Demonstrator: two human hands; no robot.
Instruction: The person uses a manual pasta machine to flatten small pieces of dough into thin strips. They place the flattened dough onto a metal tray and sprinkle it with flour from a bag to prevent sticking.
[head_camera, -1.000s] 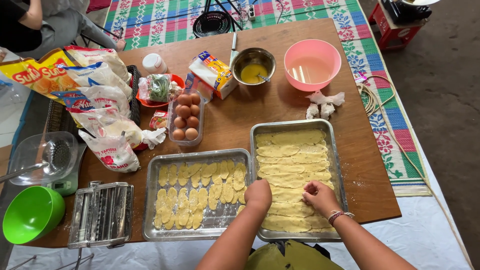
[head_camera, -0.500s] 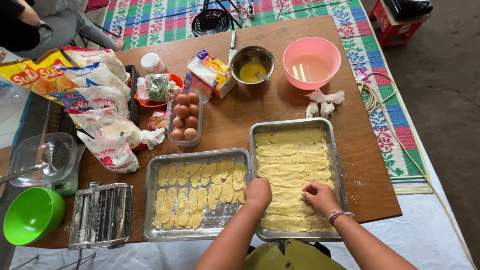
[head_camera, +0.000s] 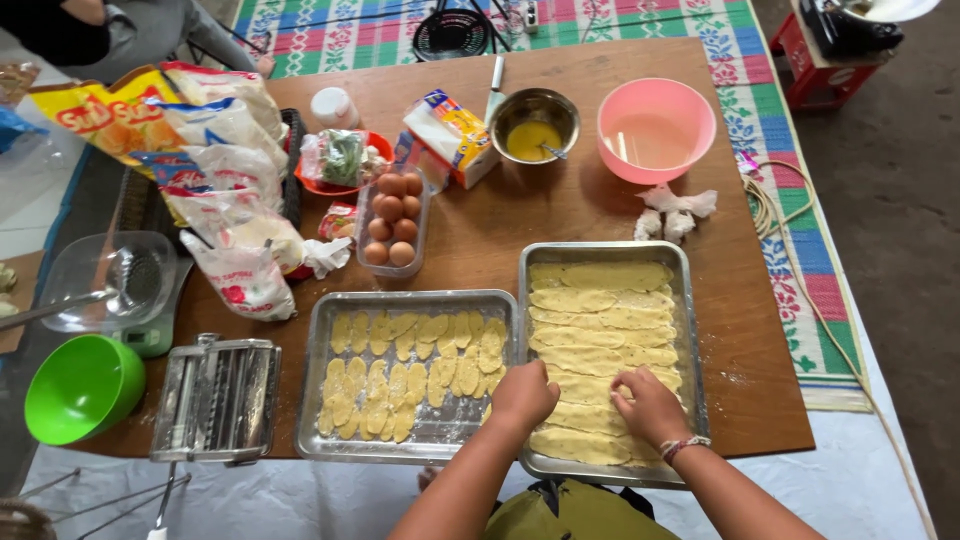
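Two metal baking trays lie side by side on a brown wooden table. The right tray (head_camera: 685, 330) holds long strips of pale yellow dough (head_camera: 600, 320). The left tray (head_camera: 310, 400) holds several small oval dough pieces (head_camera: 400, 375). My left hand (head_camera: 522, 395) rests, fingers curled, at the near left edge of the right tray, pressing on a dough strip. My right hand (head_camera: 648, 405), with a bracelet at the wrist, pinches the dough strip in the same tray's near part.
A box of brown eggs (head_camera: 390, 222), a metal bowl of beaten egg (head_camera: 535, 125), a pink bowl (head_camera: 655, 130), flour bags (head_camera: 220, 170) and a carton (head_camera: 450, 135) stand at the back. A pasta roller (head_camera: 215, 400) and green bowl (head_camera: 85, 388) sit at the near left.
Both hands stay over the near part of the right tray; the left hand has shifted slightly along the dough strip.
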